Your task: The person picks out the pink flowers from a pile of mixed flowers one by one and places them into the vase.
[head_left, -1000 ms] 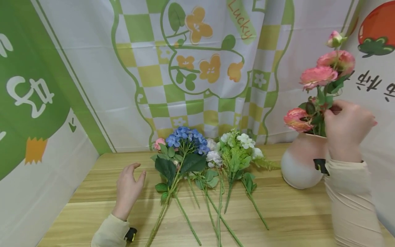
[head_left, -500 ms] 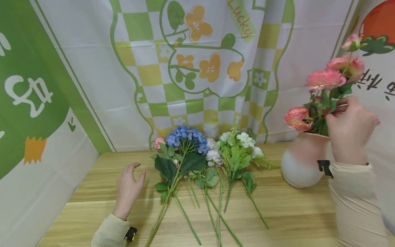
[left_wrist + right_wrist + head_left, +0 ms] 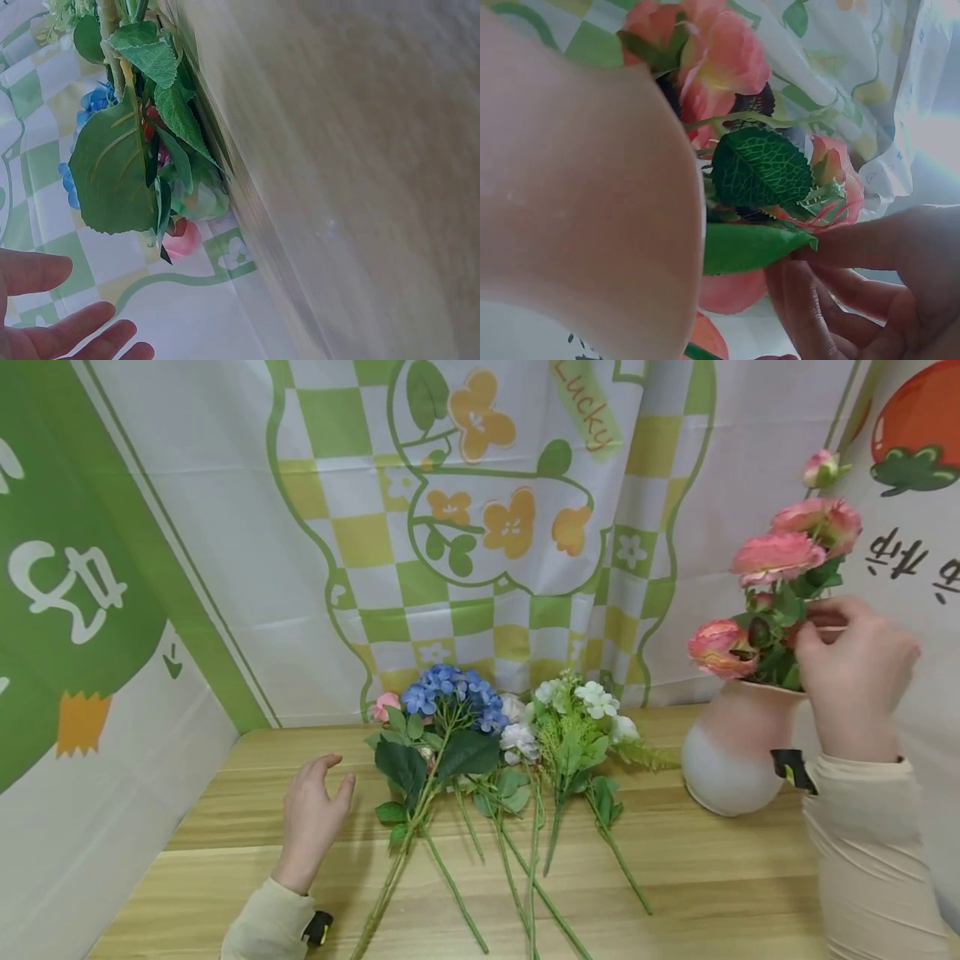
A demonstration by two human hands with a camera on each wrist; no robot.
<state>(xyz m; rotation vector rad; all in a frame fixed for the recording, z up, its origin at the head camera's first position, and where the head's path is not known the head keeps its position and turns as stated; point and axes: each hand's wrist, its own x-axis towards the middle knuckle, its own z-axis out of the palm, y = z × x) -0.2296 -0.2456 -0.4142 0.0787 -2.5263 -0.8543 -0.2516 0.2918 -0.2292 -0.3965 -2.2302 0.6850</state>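
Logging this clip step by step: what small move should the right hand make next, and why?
Probably let go of the pink flowers and draw back. They already stand upright in the vase, with the right hand pinching their leaves at the rim. Other stems lie on the table by the open left hand.

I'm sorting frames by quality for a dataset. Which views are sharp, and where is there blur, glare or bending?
Head view: evenly lit and sharp on the flowers lying on the table; wide lens bends the backdrop edges. Left wrist view: the wooden table is smeared with blur, while the leaf is clearer. Right wrist view: the vase looms soft and close, and bright glare washes the right edge.
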